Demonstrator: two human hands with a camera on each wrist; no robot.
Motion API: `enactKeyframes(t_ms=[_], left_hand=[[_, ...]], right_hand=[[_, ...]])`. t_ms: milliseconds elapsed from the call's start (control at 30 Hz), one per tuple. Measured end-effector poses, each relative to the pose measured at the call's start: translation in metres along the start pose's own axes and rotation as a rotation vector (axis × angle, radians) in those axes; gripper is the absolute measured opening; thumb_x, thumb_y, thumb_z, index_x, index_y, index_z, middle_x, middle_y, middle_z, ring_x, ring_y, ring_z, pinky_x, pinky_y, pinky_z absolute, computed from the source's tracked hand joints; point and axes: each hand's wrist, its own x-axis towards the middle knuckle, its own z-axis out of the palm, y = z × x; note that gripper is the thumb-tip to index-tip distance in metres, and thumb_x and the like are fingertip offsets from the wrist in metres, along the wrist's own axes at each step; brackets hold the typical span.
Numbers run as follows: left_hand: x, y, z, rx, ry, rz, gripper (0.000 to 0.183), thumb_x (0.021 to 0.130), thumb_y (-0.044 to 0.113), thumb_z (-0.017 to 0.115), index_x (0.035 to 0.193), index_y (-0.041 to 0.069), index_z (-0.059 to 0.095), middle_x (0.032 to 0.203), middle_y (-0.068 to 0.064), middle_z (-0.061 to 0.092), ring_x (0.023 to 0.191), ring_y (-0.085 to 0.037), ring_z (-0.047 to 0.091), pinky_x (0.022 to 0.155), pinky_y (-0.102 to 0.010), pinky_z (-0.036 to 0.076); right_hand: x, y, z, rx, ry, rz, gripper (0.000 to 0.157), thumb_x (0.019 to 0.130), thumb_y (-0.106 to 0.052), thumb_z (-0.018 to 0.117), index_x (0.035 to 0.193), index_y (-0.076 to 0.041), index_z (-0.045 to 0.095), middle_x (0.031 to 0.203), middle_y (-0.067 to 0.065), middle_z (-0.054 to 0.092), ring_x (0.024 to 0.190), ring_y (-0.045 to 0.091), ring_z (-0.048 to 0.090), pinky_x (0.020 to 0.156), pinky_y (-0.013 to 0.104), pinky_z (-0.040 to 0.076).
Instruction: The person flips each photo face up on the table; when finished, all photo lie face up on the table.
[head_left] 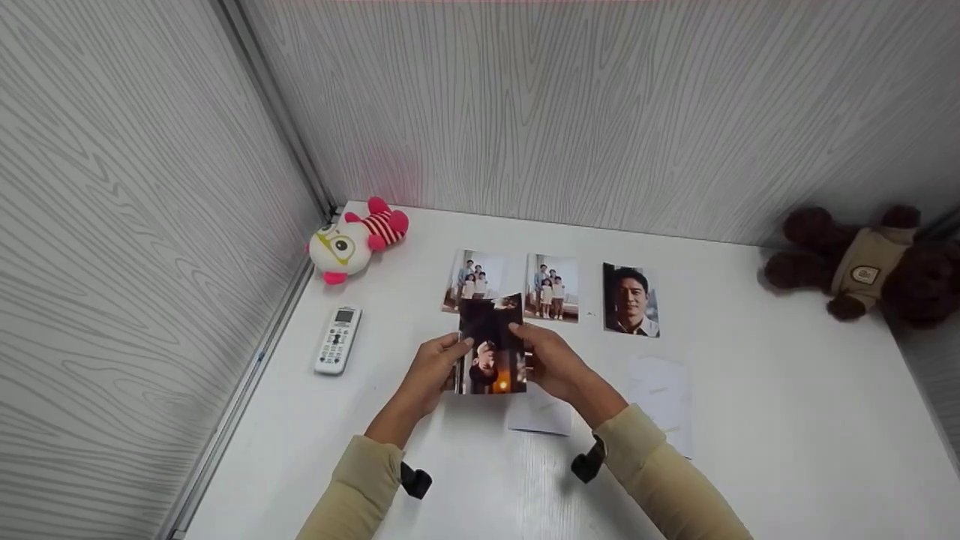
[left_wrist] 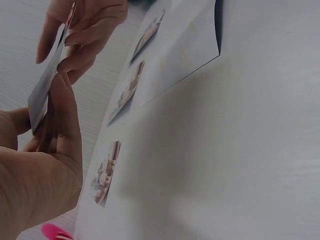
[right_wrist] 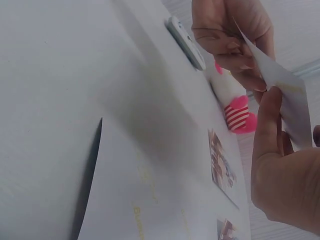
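Observation:
Both hands hold a dark photo print above the table, with an upside-down face and an orange glow on it. My left hand pinches its left edge, thumb on the picture side and fingers behind. On the opposite edge, my right hand grips the same way. Its pale back shows in the right wrist view. Whether more prints lie under it, I cannot tell. Beyond the hands lie two matching family photos, one on the left and one in the middle, and a portrait photo to the right.
A white sheet lies partly under the hands, and another white sheet lies to the right. At left are a white remote control and a pink-and-white plush toy. A brown teddy bear lies far right. Walls border the table.

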Motion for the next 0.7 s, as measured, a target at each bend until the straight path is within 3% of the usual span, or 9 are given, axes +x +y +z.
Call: enactKeyframes(t_ms=[167,300,400,567,700], left_hand=[[-0.001,-0.002,0.002,-0.049,-0.043,-0.019,0.050,0.103,0.028,0.059,0.147,0.005,0.050,0.106,-0.006,0.072,0.082,-0.013,0.072,0.065,-0.028,0.060],[-0.004,-0.006,0.005,-0.099,-0.098,-0.015,0.056,0.102,0.026,0.061,0.152,0.007,0.043,0.123,-0.013,0.067,0.096,-0.018,0.071,0.072,-0.036,0.063],[-0.007,-0.010,0.008,-0.135,-0.108,0.013,0.055,0.101,0.021,0.062,0.149,0.005,0.042,0.126,-0.015,0.065,0.098,-0.021,0.071,0.075,-0.039,0.063],[-0.008,-0.012,0.016,-0.195,-0.040,0.078,0.045,0.100,0.014,0.062,0.140,0.004,0.045,0.120,-0.015,0.063,0.092,-0.024,0.073,0.074,-0.039,0.064],[-0.006,-0.013,0.017,-0.177,0.053,0.082,0.040,0.102,0.018,0.059,0.138,0.004,0.047,0.122,-0.017,0.062,0.090,-0.024,0.071,0.074,-0.039,0.064]], right_hand=[[0.002,0.001,-0.003,0.030,0.051,-0.001,0.045,0.103,-0.021,0.053,0.145,-0.005,0.049,0.130,0.013,0.058,0.106,0.022,0.062,0.081,0.033,0.057],[0.005,0.000,-0.002,0.055,0.085,-0.025,0.042,0.104,-0.016,0.051,0.145,-0.006,0.050,0.127,0.012,0.059,0.102,0.021,0.062,0.077,0.032,0.056],[0.007,-0.001,0.000,0.071,0.105,-0.061,0.040,0.104,-0.013,0.050,0.144,-0.006,0.051,0.121,0.010,0.061,0.096,0.019,0.063,0.073,0.031,0.055],[0.009,-0.002,0.004,0.118,0.130,-0.105,0.037,0.104,-0.011,0.050,0.140,-0.003,0.052,0.113,0.008,0.063,0.094,0.018,0.065,0.072,0.031,0.056],[0.008,-0.003,0.001,0.156,0.140,-0.109,0.038,0.102,-0.008,0.052,0.140,-0.001,0.049,0.116,0.011,0.063,0.098,0.022,0.065,0.075,0.034,0.059]])
